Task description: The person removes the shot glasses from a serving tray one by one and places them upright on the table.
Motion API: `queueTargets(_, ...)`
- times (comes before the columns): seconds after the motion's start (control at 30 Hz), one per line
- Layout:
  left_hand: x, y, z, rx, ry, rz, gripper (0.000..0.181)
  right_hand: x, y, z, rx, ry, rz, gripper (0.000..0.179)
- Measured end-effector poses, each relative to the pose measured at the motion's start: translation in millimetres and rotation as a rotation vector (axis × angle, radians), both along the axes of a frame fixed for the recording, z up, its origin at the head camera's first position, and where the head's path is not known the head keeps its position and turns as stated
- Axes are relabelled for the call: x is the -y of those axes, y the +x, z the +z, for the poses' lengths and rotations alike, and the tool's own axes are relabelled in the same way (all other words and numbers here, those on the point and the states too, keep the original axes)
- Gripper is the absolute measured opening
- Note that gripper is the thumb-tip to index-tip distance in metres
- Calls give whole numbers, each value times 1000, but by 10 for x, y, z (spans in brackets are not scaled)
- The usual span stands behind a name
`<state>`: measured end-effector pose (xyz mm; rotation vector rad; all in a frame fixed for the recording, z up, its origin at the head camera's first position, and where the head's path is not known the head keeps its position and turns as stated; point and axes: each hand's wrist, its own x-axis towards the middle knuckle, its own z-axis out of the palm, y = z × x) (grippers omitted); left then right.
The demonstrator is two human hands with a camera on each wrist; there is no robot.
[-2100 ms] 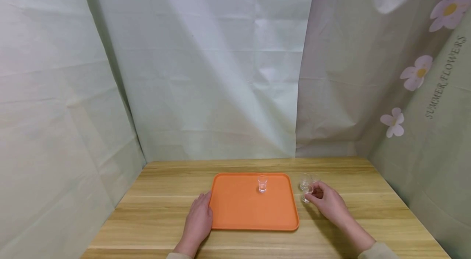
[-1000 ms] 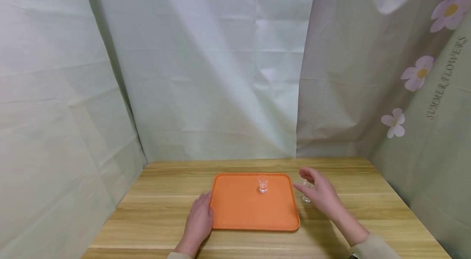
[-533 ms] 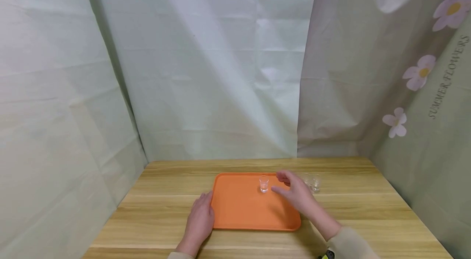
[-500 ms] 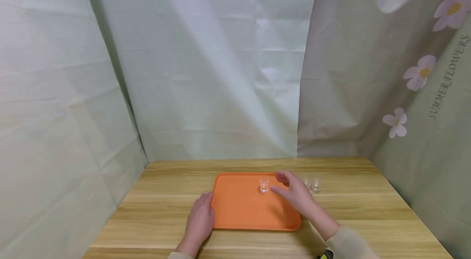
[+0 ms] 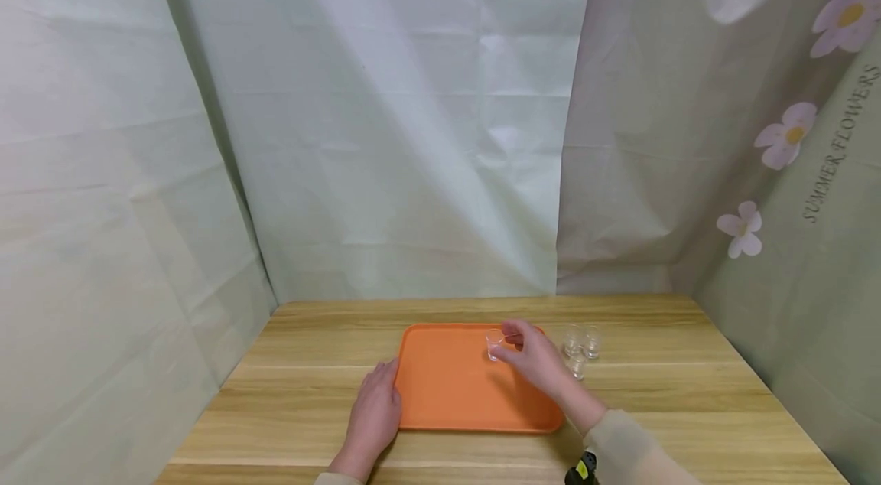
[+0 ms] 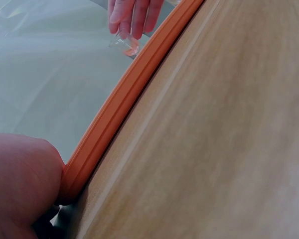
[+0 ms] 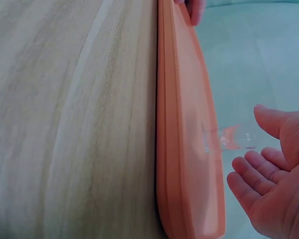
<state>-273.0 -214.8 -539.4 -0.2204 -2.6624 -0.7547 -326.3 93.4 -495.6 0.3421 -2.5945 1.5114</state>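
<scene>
A clear shot glass [image 5: 492,345] stands upright on the orange tray [image 5: 447,393], toward its back right. My right hand [image 5: 535,362] reaches over the tray's right side, thumb and fingers spread around the near side of that glass. In the right wrist view a gap shows between the thumb [image 7: 271,119] and the curved fingers, with the glass [image 7: 229,138] just beyond them. My left hand [image 5: 372,408] rests along the tray's left edge, fingers extended against the rim. The left wrist view shows part of that hand [image 6: 25,179] at the tray's rim [image 6: 114,104].
Three more shot glasses stand grouped on the wooden table [image 5: 654,385] right of the tray, the nearest glass [image 5: 577,368] close to its edge. Pale cloth curtains [image 5: 413,125] hang behind and on both sides. A dark and yellow wrist device [image 5: 582,468] sits at the right sleeve.
My right hand has let go of a shot glass in the group at the right and moved left over the tray to the lone glass. The left hand stays at the tray's edge.
</scene>
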Motion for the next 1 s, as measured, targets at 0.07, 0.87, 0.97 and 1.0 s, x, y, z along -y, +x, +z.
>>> queueTargets(0.07,0,1,3,3,-2,0,44,14,-12,-7,0,9,-1,60)
queueTargets(0.87,-4,12,-12,0,7,0,44,77,-110,-129,3,56,-46,47)
queueTargets(0.97,-8,14,-6,-6,11,0,44,84,-125,-133,-11,69,-52,43)
queueTargets(1.0,-9,13,-4,-4,11,0,44,87,-128,-135,-12,73,-53,42)
